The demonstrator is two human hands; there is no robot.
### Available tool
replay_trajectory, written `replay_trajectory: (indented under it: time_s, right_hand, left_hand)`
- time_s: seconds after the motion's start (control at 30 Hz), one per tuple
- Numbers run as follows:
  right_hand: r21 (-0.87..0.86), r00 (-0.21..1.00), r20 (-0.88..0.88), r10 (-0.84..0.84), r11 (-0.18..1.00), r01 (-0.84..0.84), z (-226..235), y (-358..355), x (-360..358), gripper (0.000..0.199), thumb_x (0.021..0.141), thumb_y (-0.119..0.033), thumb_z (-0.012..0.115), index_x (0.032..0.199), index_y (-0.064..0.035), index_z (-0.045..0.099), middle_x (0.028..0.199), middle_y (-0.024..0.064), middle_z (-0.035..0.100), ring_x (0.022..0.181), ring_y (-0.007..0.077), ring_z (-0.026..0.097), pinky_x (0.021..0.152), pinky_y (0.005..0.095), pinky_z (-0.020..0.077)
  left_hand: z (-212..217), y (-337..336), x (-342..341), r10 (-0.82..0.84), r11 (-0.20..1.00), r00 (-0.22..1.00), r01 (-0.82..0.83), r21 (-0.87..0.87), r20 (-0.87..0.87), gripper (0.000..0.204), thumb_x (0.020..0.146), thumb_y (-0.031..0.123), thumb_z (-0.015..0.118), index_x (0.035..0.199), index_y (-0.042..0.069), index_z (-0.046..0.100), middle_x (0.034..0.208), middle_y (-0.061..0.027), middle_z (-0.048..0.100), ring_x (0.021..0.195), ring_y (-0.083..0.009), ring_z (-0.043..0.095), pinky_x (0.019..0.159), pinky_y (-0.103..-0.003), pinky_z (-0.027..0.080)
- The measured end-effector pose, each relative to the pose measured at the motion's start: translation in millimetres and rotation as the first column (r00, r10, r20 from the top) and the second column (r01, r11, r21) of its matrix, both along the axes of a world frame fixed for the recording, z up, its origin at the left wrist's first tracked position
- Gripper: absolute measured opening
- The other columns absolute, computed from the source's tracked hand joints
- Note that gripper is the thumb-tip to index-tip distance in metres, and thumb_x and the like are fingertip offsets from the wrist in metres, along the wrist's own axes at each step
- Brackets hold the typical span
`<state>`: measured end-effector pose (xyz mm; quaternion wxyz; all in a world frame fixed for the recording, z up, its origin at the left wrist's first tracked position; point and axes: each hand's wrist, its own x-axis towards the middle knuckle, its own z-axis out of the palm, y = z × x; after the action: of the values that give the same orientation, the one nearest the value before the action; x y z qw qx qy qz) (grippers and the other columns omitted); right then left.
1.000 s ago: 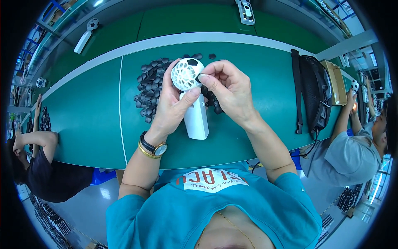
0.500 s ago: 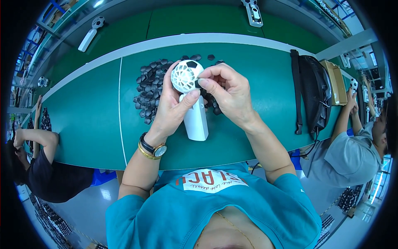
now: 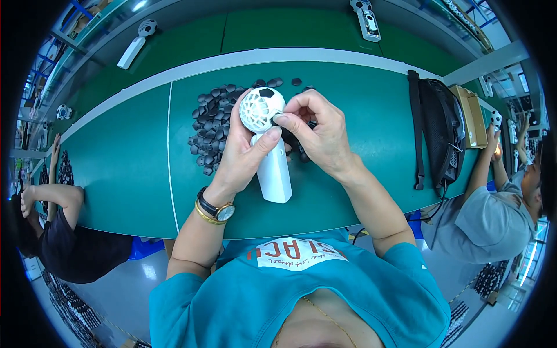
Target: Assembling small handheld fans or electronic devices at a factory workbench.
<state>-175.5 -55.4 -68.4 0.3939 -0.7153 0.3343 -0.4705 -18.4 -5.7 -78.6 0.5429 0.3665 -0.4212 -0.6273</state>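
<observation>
My left hand (image 3: pixel 242 152) is wrapped round the neck of a white handheld device, seemingly a small fan (image 3: pixel 274 177), with a football-patterned ball head and a plain handle tilted toward me. White lattice openings cover the head's left side, and a black pentagon patch sits at its top. At the ball's right side, the thumb and index finger of my right hand (image 3: pixel 322 138) pinch a small black piece (image 3: pixel 277 118) against the surface. Fingertips partly cover that piece. Behind both hands lies a pile of black pentagon pieces (image 3: pixel 212 124) on the green table.
Beyond the table's pale rail, a green belt (image 3: pixel 278 35) carries a white fan (image 3: pixel 138 44) and a fan with an opened handle (image 3: pixel 366 22). At right are a black bag (image 3: pixel 441 130) and cardboard box (image 3: pixel 469 116). Co-workers (image 3: pixel 484 217) sit on both sides.
The device has dipped slightly toward me, with both hands still on it. The fans on the far belt have shifted to the right.
</observation>
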Motion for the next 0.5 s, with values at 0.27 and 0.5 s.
replay_trajectory:
  time_s: [0.27, 0.5]
  right_hand:
    - [-0.04, 0.997, -0.029, -0.07, 0.997, 0.069, -1.7, 4.5, 5.7, 0.013, 0.082, -0.009, 0.07, 0.082, -0.0014, 0.06, 0.073, 0.0026, 0.06, 0.061, 0.0074, 0.055, 0.053, 0.0217, 0.045]
    - [0.018, 0.998, -0.057, -0.002, 1.0, 0.003, 6.8, -1.3, -3.2, 0.014, 0.082, -0.01, 0.071, 0.081, -0.0008, 0.06, 0.073, 0.0029, 0.06, 0.061, 0.007, 0.055, 0.053, 0.0217, 0.0445]
  left_hand:
    - [-7.3, -0.1, -7.8, 0.139, 0.978, 0.987, -0.125, -0.166, 0.077, 0.081, 0.09, 0.018, 0.062, 0.144, 0.008, 0.004, 0.125, -0.0159, 0.047, 0.092, -0.0206, 0.063, 0.071, -0.035, 0.059]
    - [-2.0, 2.6, -4.9, 0.041, 0.998, 0.998, -0.039, -0.04, 0.045, 0.082, 0.089, 0.019, 0.063, 0.145, 0.009, 0.003, 0.126, -0.0158, 0.046, 0.092, -0.0206, 0.063, 0.075, -0.035, 0.057]
